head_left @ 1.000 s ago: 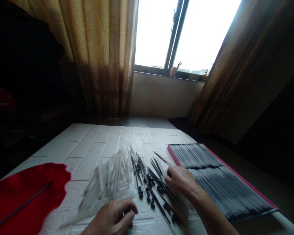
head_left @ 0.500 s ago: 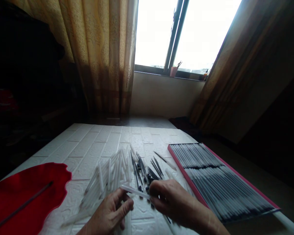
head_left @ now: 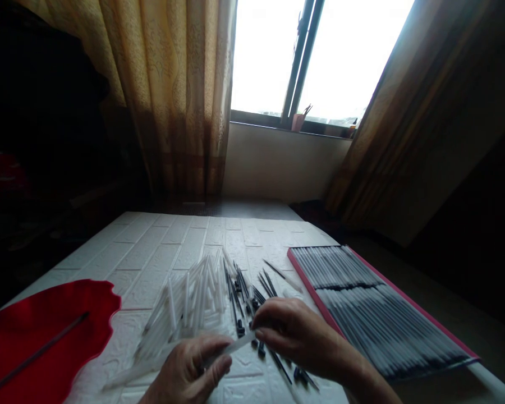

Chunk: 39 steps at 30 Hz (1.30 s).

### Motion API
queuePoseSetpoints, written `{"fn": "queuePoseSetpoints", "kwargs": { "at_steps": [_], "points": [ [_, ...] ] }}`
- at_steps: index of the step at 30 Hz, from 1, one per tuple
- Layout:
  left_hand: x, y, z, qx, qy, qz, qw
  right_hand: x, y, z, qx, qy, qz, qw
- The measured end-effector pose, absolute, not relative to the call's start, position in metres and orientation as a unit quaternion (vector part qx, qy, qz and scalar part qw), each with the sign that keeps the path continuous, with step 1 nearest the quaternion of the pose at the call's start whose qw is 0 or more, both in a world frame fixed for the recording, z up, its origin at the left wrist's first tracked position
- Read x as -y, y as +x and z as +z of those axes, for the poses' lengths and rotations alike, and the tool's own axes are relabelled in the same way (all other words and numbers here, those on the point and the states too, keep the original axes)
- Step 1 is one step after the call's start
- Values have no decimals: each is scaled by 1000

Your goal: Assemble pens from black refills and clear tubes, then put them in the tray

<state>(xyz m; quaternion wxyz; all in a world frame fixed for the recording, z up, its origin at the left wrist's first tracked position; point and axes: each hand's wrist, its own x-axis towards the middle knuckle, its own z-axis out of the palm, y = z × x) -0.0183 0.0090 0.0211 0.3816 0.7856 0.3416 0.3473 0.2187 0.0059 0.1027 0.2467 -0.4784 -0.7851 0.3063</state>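
Observation:
A translucent white plastic tube [head_left: 239, 341] spans the gap between my two hands, low over the table. One end is closed between the thumb and fingers of my left hand [head_left: 191, 365]. My right hand [head_left: 292, 331] pinches the other end; its fingers hide that tip. To the left behind my hands lies a pile of similar translucent tubes [head_left: 200, 286]. Black thin rods [head_left: 238, 286] with small dark end pieces lie scattered beyond and beneath my right hand.
On the right, a pink-edged box [head_left: 353, 308] holds rows of dark-cored tubes. A red scallop-edged tray [head_left: 88, 336] at the left has one thin rod [head_left: 37, 353] on it. The white table [head_left: 143, 247] has a brick pattern. Behind are curtains and a window.
My left hand has shifted slightly right and closed further around the tube. The tube's left end now tilts down instead of up. More black rods show below my right hand.

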Motion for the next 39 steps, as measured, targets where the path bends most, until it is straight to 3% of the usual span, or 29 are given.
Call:
{"fn": "queuePoseSetpoints", "kwargs": {
  "at_steps": [4, 6, 8, 11, 15, 24, 28, 34, 39],
  "points": [
    [-10, -20, 18, -330, 809, 377, 308, -17, 220, 93, 725, -457, 413, 308],
    [-10, -21, 16, -345, 807, 369, 307, -21, 225, 87, 710, -480, 399, 326],
    [-11, -22, 14, -360, 802, 359, 315, -21, 230, 83, 729, -537, 310, 289],
    [-10, -21, 12, -363, 805, 356, 306, -15, 231, 78, 760, -602, 185, 160],
    [-11, -19, 10, -354, 805, 391, 270, -4, 222, 74, 754, -643, 134, 16],
    [-16, -17, 11, -319, 812, 437, 220, -3, 213, 67, 735, -668, 113, -20],
    [-15, -20, 10, -328, 819, 421, 209, -4, 221, 66, 727, -670, 143, 48],
    [-13, -23, 6, -344, 820, 405, 214, -1, 234, 67, 659, -584, 325, 346],
    [-12, -19, 11, -325, 819, 439, 177, 11, 234, 71, 568, -465, 466, 493]
  ]
}}
